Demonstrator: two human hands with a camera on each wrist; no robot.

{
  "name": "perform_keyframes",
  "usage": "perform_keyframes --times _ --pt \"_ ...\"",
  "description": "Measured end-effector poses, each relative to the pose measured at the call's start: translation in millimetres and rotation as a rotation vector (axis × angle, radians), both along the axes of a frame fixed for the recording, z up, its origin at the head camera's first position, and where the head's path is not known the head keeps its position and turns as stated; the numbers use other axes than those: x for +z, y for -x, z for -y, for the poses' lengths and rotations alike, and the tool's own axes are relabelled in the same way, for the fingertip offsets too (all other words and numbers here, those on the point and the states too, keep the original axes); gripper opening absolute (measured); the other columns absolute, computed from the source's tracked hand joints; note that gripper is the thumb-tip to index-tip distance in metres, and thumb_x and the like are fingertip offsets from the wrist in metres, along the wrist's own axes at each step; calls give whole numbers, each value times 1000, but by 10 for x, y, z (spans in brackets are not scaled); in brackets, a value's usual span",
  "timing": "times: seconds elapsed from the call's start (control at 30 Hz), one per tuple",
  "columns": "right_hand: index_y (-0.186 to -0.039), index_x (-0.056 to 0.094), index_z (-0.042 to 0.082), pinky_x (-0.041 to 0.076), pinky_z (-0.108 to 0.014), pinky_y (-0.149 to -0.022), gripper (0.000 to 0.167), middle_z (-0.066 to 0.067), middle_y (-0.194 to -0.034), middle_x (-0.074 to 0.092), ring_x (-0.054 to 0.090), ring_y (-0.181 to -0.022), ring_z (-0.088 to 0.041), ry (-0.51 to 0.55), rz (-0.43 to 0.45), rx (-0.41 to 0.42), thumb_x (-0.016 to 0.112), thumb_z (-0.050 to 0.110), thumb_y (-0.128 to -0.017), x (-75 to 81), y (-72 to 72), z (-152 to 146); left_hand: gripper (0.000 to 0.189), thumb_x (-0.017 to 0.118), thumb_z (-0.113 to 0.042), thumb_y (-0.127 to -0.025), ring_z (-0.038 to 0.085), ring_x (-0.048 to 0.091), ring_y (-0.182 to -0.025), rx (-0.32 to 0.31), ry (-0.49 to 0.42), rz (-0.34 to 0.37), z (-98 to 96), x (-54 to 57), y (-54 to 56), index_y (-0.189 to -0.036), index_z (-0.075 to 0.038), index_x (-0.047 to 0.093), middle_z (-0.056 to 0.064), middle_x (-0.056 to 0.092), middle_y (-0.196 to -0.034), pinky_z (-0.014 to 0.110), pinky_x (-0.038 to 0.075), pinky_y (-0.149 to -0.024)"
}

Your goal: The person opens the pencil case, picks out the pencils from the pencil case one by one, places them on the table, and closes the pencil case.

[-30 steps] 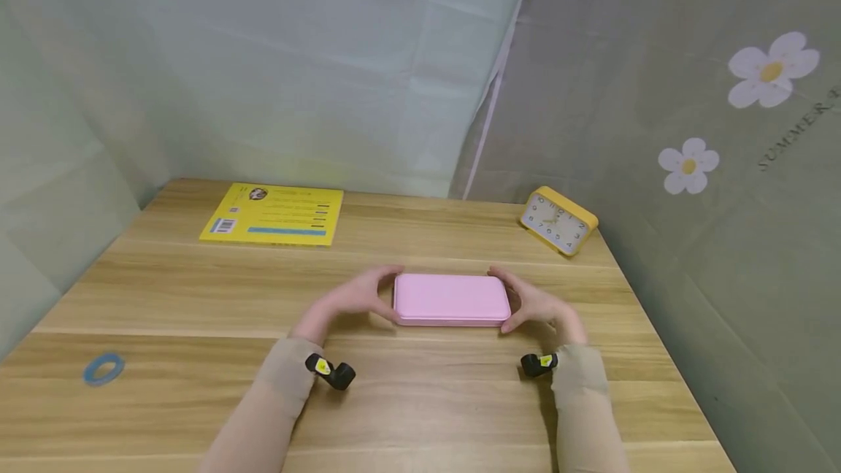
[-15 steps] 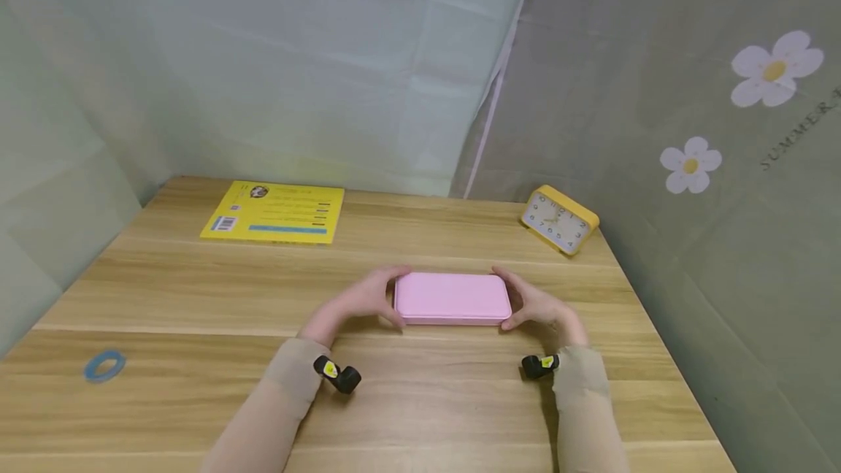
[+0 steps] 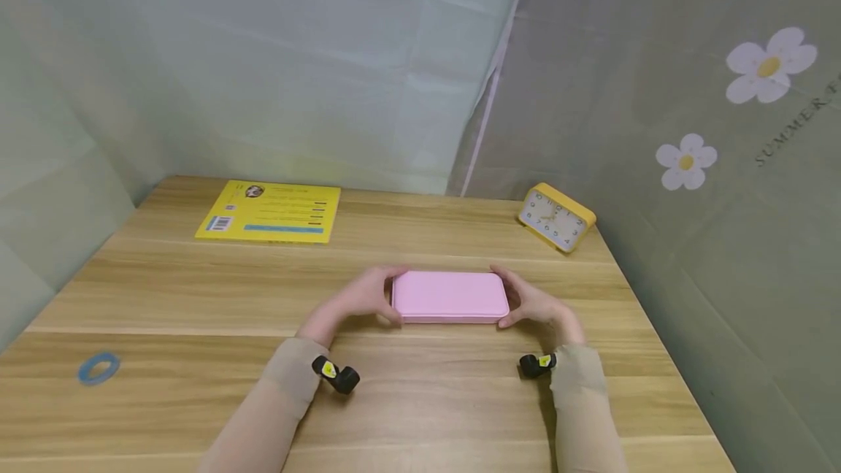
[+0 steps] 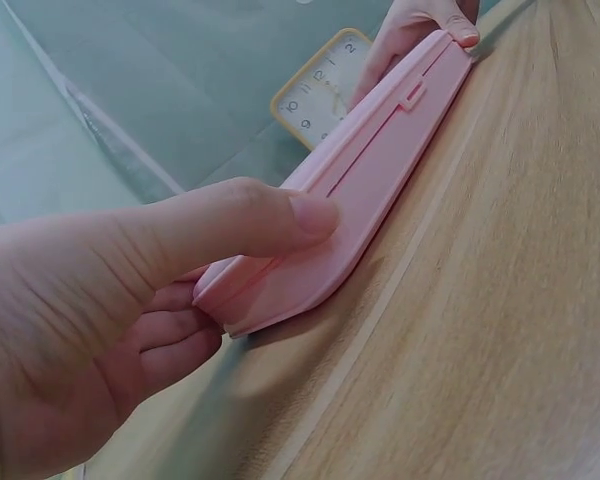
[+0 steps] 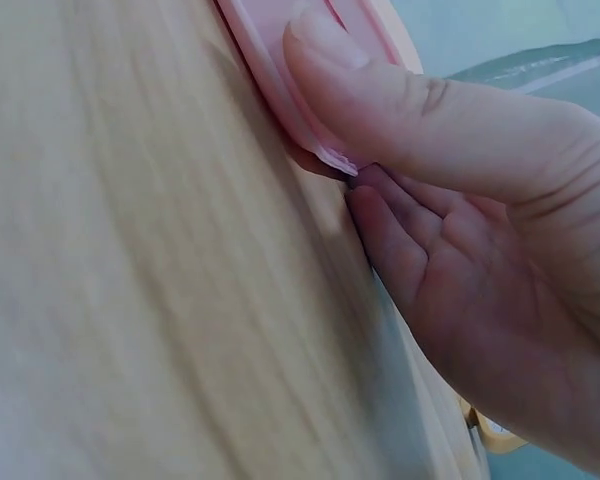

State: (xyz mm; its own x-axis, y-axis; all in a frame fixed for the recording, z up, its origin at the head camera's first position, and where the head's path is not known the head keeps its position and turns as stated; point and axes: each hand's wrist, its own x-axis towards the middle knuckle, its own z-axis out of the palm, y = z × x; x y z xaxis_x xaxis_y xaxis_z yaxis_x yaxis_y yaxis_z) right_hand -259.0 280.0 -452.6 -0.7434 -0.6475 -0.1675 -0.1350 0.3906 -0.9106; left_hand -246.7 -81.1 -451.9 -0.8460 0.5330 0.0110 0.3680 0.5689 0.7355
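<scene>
A pink pencil case (image 3: 450, 295) with rounded corners lies flat and closed on the wooden table, long side facing the person. At its left end, my left hand (image 3: 368, 294) grips it, thumb along the near side and fingers behind the far corner. My right hand (image 3: 535, 303) holds the opposite end the same way. In the left wrist view, the thumb presses the near wall of the case (image 4: 380, 170), where a small clasp (image 4: 413, 95) shows farther along. The right wrist view has the right thumb (image 5: 330, 80) on the case's near side.
A yellow book (image 3: 269, 212) lies at the back left of the wooden table (image 3: 420, 414). Toward the back right stands a yellow alarm clock (image 3: 557, 217). Near the left edge is a blue ring, like a tape roll (image 3: 98, 368). Curtains (image 3: 296, 79) hang behind and beside the table.
My left hand has shifted slightly to the right, farther around the case's left end. The right hand keeps its hold, and the case stays in place.
</scene>
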Motion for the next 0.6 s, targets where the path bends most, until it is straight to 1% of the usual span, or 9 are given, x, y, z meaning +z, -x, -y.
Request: perform_keyframes --times 0.07,0.17,0.23,0.3,0.33,0.4,0.5,0.53,0.6 --pt "-154 3 -3 13 -51 -119 114 -29 -160 6 7 -148 -44 -5 -4 1 82 -2 -73 3 2 3 96 90 -15 -57 32 49 -131 -3 -9 5 5 5 1 -140 7 46 22 52 -142 45 39 -113" --pt "-154 3 -2 13 -49 -120 113 -29 -160 7 8 -148 -43 -14 -15 -3 82 -2 -73 15 4 7 93 89 -15 -62 34 50 -131 -3 -46 35 14 11 5 -140 9 45 24 51 -142 46 40 -111" --pt "-154 4 -2 13 -48 -120 113 -29 -160 8 8 -147 -43 -16 -17 -7 82 -2 -72 22 8 9 92 88 -15 -65 35 49 -132 -5 -64 57 21 20 8 -141 9 43 25 49 -143 46 39 -112" --pt "-155 5 -1 13 -45 -120 113 -29 -159 9 9 -147 -42 -21 -18 -11 82 -2 -72 25 12 9 91 88 -17 -67 36 47 -133 -12 -67 63 33 26 12 -141 9 43 25 49 -143 46 38 -113" --pt "-155 5 -1 15 -42 -120 112 -28 -159 9 10 -147 -41 -22 -17 -10 82 -1 -72 25 13 9 91 88 -19 -67 36 47 -134 -18 -61 58 40 30 14 -141 9 43 25 49 -143 47 38 -113" --pt "-154 5 -1 18 -30 -120 113 -29 -159 9 10 -147 -41 -15 -13 -7 82 -1 -72 19 16 6 91 88 -23 -69 34 49 -132 -30 -54 54 55 35 22 -142 8 43 23 50 -143 46 38 -113" --pt "-154 4 -2 27 -12 -110 113 -30 -158 10 15 -144 -41 7 -3 2 81 -1 -73 13 14 3 89 87 -26 -71 32 53 -126 -36 -63 60 82 61 22 -141 8 44 22 54 -139 47 40 -111" --pt "-154 3 -2 29 -9 -106 113 -30 -158 11 17 -143 -41 19 4 6 81 -1 -73 7 15 1 88 86 -27 -72 32 53 -126 -36 -67 62 91 70 21 -141 8 44 22 54 -139 48 40 -110" --pt "-154 3 -1 33 -8 -101 113 -31 -157 12 20 -140 -41 39 18 9 81 -2 -73 4 11 -8 86 86 -28 -73 35 52 -127 -27 -73 72 100 96 19 -141 7 45 22 54 -140 49 39 -111"
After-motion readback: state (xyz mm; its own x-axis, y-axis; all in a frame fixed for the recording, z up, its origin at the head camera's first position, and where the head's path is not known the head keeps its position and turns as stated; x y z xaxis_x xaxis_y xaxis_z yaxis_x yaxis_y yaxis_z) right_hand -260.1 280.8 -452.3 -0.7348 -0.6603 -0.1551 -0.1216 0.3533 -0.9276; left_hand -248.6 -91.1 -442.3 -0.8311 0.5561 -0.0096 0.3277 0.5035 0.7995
